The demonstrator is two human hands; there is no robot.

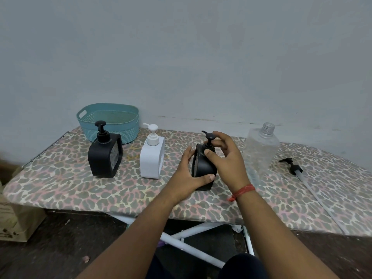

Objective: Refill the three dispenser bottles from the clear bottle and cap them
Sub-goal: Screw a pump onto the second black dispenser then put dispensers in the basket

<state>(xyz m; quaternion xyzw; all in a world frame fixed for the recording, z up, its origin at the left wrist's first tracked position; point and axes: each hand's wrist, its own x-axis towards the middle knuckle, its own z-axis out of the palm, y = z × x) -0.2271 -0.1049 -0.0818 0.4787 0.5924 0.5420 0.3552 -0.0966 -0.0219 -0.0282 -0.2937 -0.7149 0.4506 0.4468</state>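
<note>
— So, how do the hands sit?

— Both arms reach forward from six o'clock and meet at the round black dispenser bottle (204, 168) near the middle of the leopard-print board (80, 188). The left hand (187, 174) wraps the body from its nine o'clock side, fingers behind, thumb laid across the lower front. The right hand (227, 158) comes in from three o'clock, wrist wearing a red thread (242, 191); its thumb presses the bottle's shoulder and its curled fingers close round the neck of the black pump (209, 137).

— And the bottle itself?

— It stands upright on the board, long axis vertical, flat face turned edge-on toward nine o'clock. The pump's nozzle points toward ten o'clock, away from the person.

— The others?

— At nine o'clock of it stands the white dispenser bottle (151, 158), upright, pump on, nozzle toward ten o'clock. Further along at nine o'clock is the square black dispenser bottle (104, 156), upright and capped too. The clear bottle (261, 150) stands just beside the right hand at two o'clock, mouth open and pointing up; how full it is I cannot tell.

— Anything else?

— A loose black pump with tube (296, 169) lies flat at three o'clock, tube trailing toward five o'clock. A teal basket (108, 121) sits against the wall at ten o'clock.
</note>
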